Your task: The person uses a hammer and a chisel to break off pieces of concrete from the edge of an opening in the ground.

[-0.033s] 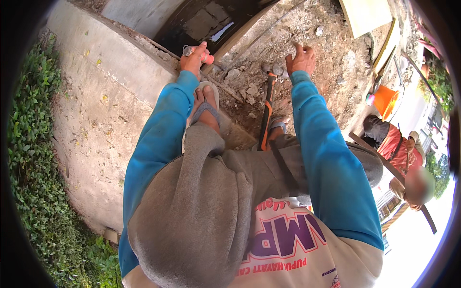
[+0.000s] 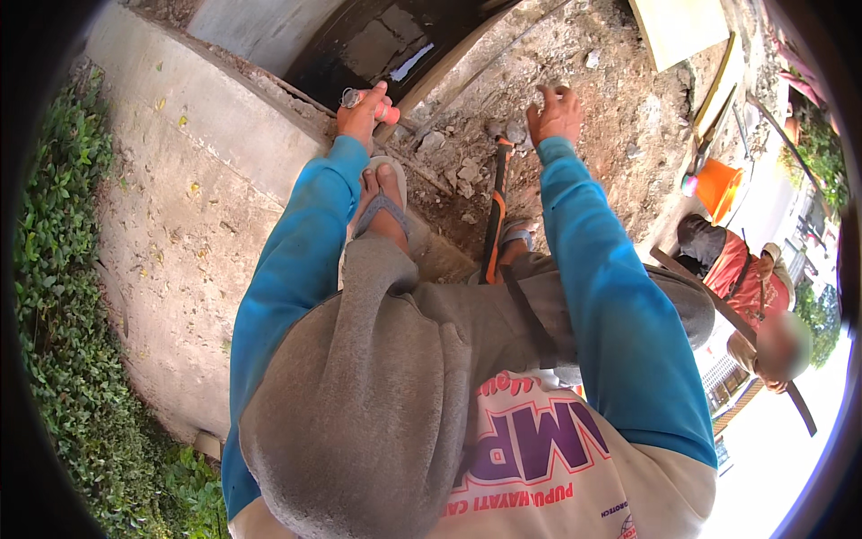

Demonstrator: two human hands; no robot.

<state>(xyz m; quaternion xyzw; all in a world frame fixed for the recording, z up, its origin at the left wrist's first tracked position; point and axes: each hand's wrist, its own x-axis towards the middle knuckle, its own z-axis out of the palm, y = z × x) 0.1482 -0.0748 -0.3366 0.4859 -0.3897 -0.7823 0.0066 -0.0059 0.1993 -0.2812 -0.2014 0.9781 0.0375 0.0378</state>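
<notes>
My left hand (image 2: pixel 360 117) is closed around an orange-red cylindrical tool handle (image 2: pixel 387 112) at the corner of a concrete edge. A round, greyish end of it shows on the thumb-less side; the rest is hidden, so its kind is unclear. My right hand (image 2: pixel 555 117) hovers over the rubble, fingers apart and a little bent, holding nothing. Just left of it is a hammer (image 2: pixel 496 211) with a black and orange handle, its grey head away from me, the handle running back between my sandalled feet. No hand touches it.
A dark pit with water (image 2: pixel 359 54) lies ahead beside a concrete slab (image 2: pixel 224 126). Broken soil and stones (image 2: pixel 628 117) spread to the right, with boards (image 2: pixel 682 31) and an orange bucket (image 2: pixel 718 189). Another person (image 2: pixel 750 278) is at far right; shrubs (image 2: pixel 63 269) line the left.
My right hand has shifted slightly left, nearer the hammer's head. My left hand keeps its grip on the orange-red handle, and the hammer lies as before.
</notes>
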